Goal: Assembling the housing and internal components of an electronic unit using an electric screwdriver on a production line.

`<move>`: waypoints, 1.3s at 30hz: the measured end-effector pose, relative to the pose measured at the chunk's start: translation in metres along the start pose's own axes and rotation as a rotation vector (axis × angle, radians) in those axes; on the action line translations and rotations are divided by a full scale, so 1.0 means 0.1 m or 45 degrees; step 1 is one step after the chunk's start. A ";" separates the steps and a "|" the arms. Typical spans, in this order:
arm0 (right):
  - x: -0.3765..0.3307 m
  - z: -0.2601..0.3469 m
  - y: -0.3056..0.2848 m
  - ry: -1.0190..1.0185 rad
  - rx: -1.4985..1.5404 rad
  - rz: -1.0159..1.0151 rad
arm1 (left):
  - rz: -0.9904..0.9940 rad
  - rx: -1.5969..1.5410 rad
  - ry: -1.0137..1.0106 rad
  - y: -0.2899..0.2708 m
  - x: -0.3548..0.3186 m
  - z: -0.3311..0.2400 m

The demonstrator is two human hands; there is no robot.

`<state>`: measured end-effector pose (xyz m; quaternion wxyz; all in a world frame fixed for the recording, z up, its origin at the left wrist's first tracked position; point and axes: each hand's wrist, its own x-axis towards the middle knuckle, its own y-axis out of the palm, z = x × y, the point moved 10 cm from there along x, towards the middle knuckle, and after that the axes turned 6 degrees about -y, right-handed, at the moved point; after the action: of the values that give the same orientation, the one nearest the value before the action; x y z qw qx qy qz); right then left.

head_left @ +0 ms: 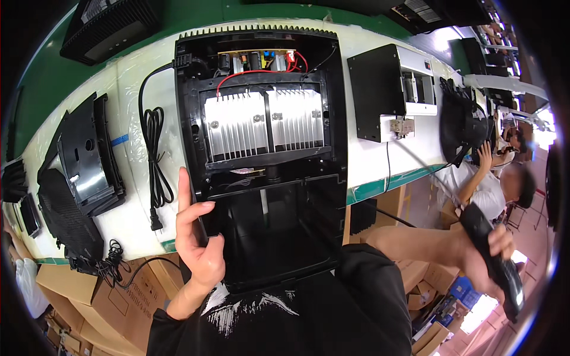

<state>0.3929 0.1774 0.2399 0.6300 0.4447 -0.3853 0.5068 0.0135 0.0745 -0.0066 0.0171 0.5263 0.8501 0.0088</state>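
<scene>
A large black plastic housing (323, 202) lies open before me, its near end against my body. Inside it are two finned silver heat sinks (237, 127), a circuit board with red wires (255, 62) and a deep black compartment at the near end. My left hand (202, 243) grips the housing's left wall between thumb and fingers, the index finger pointing up along the side. Out to the right, away from the housing, my right hand (475, 267) is wrapped around a black electric screwdriver (480, 228). Its thin shaft points up and to the left.
A coiled black power cord (155, 139) runs from the housing's left side. Black plastic covers (89, 157) lie left on the white-topped bench. A black-and-silver metal device (380, 92) stands right. Cardboard boxes (107, 296) are below the bench, and a co-worker (475, 184) sits at far right.
</scene>
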 end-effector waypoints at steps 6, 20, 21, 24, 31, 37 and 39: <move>-0.23 -0.50 -0.62 0.117 -0.250 -0.217 | 0.019 0.010 -0.002 0.03 0.01 0.01; -0.04 -1.83 0.30 0.682 -0.483 0.016 | -0.012 0.003 0.019 0.02 0.01 -0.03; -0.01 -1.87 0.44 0.661 -0.455 0.148 | -0.015 -0.045 0.020 0.02 0.02 -0.03; -0.02 -1.85 0.43 0.700 -0.425 0.113 | -0.033 -0.103 0.032 -0.02 0.01 -0.03; 0.03 -1.43 -0.31 0.602 -0.134 -0.015 | 0.019 -0.136 0.041 0.01 0.01 -0.02; -0.13 -1.21 -0.56 0.438 -0.115 -0.084 | 0.041 -0.043 0.054 0.04 0.02 -0.03; -0.17 -1.18 -0.57 0.435 0.015 -0.021 | 0.035 -0.063 0.027 0.03 0.01 -0.02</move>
<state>0.4500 0.2796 0.1776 0.6878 0.3589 -0.2663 0.5721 0.0160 0.0768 -0.0044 0.0211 0.5372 0.8424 0.0355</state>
